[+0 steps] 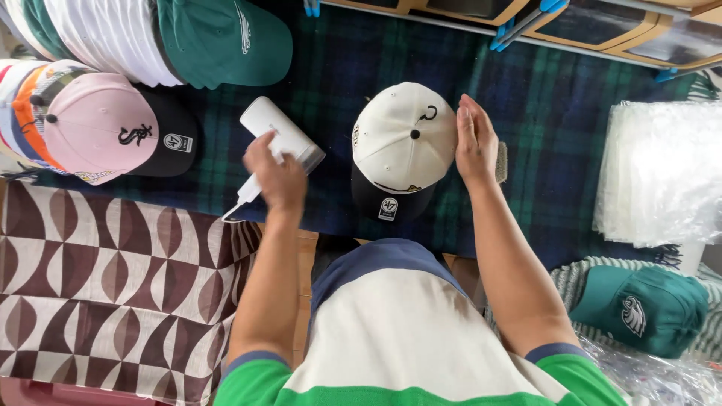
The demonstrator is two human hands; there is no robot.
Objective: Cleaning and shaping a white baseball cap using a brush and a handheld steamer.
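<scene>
Two bare forearms reached forward over plaid cloth. Left hand curled tight around handle of white lint roller, roller head angled up beyond knuckles. Right hand flat, fingers straight together, pressed against side of cream cap, cap lying between both hands.

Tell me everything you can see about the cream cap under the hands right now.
The cream cap has a panelled, fabric-looking crown with a black top button, dark embroidery on one panel and a black brim carrying a round sticker, pointing toward the person. It sits crown-up on the dark plaid blanket. The right hand rests flat against its right side; the left hand holds a white lint roller just beside it, not touching.
</scene>
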